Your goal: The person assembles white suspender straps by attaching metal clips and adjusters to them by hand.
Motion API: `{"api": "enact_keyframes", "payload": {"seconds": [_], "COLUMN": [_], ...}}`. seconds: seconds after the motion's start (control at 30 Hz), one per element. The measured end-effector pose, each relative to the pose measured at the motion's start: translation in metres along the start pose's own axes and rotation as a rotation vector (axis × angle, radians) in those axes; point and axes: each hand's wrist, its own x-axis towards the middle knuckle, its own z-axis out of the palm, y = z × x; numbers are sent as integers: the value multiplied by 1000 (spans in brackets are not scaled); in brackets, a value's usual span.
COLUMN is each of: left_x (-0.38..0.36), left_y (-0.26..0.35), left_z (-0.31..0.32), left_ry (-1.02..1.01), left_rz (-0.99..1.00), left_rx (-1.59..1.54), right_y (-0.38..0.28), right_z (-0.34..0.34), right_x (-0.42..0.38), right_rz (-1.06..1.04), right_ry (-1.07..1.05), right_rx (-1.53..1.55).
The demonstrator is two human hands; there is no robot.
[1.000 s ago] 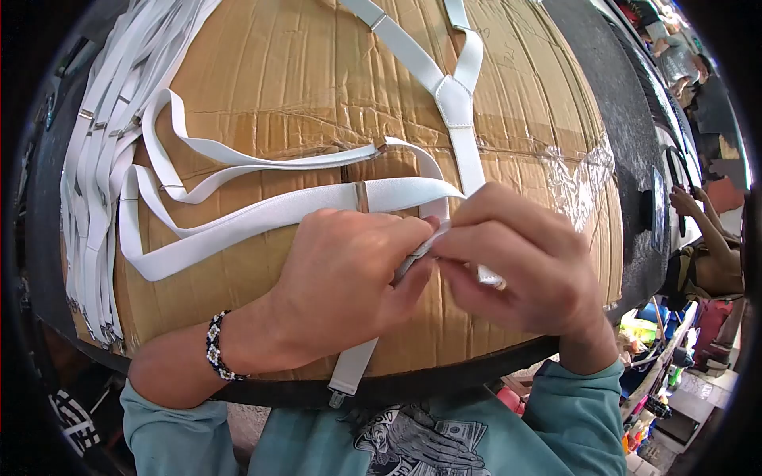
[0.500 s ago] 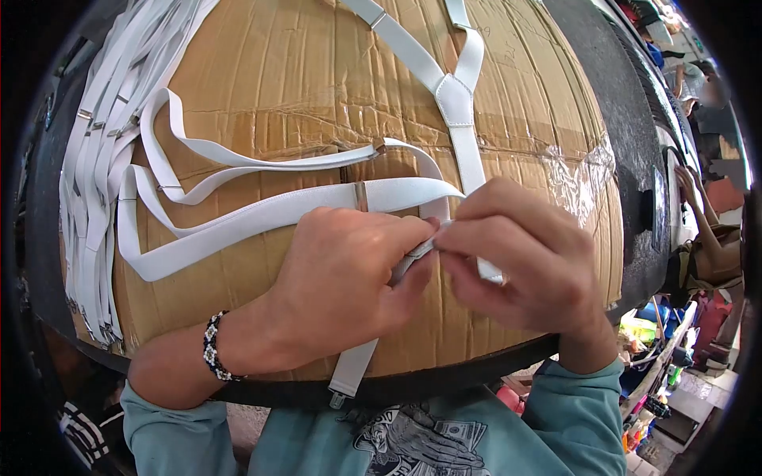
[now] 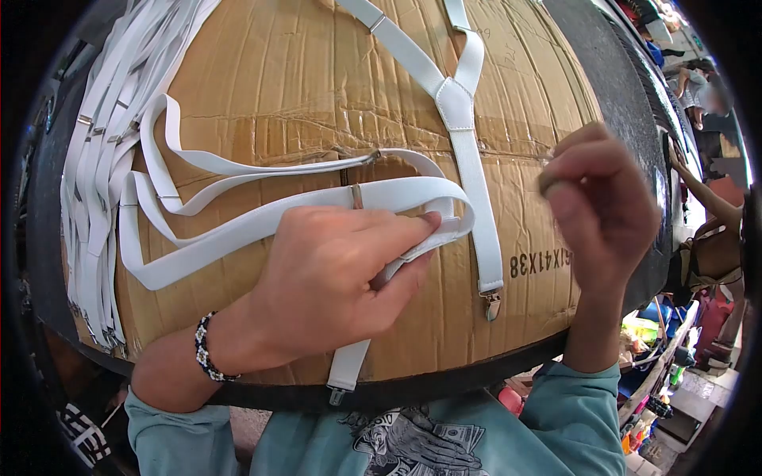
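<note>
My left hand point(image 3: 341, 274) is closed on white suspenders point(image 3: 262, 218), pinching a junction of the elastic straps between thumb and fingers. From its grip the straps loop round to the right and run left over the cardboard. One strap end with a metal clip point(image 3: 337, 395) hangs below this hand at the front edge. My right hand point(image 3: 607, 202) is raised to the right, apart from the straps. Its fingers are curled towards the thumb and blurred; anything between them is too small to make out. Another pair of white suspenders point(image 3: 456, 103) lies flat ahead, its silver clip point(image 3: 492, 305) pointing towards me.
A thick bundle of white suspenders point(image 3: 103, 166) lies along the left side. Under everything is a creased, taped cardboard sheet point(image 3: 317, 87) on a dark table point(image 3: 623, 143). Other people point(image 3: 706, 95) and a cluttered shelf point(image 3: 667, 357) are at the far right.
My right hand has left the straps beside my left hand and moved up and right. The strap loop and the flat pair's clip are now uncovered. My left hand keeps its grip.
</note>
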Motion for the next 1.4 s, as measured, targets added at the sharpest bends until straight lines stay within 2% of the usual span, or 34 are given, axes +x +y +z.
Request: {"api": "enact_keyframes", "payload": {"seconds": [0.13, 0.33, 0.53, 0.87, 0.93, 1.03, 1.13, 1.2, 1.33, 1.37, 1.4], "left_x": [4, 7, 7, 5, 5, 5, 2, -3, -7, -9, -12], "left_y": [-3, 0, 0, 2, 2, 3, 7, 8, 22, 23, 23], "left_z": [-7, -14, -13, -13, -12, -10, -8, -3, 0, 3, 8], "left_ry": [-16, -27, -23, -70, -65, -71, -139, -211, -396, -376, -357], "left_rz": [135, 207, 215, 168, 165, 171, 182, 208, 440, 470, 499], "left_rx": [50, 79, 78, 61, 53, 76, 143, 183, 476, 482, 490], "right_y": [7, 12, 15, 0, 1, -6, -1, 0, -19, -24, -23], "right_z": [-4, -9, -3, 11, 12, 14, 9, 10, 25, 28, 34], "right_x": [0, -1, -2, -1, -1, 3, 5, 3, -5, -4, -5], "right_rz": [201, 229, 154, 297, 332, 551, 732, 643, 407, 337, 279], "right_ry": [340, 329, 251, 169, 172, 196, 90, -66, -312, -386, -372], "right_rx": [295, 130, 54, 86, 146, 438, 796, 545, 72, -35, -50]}}
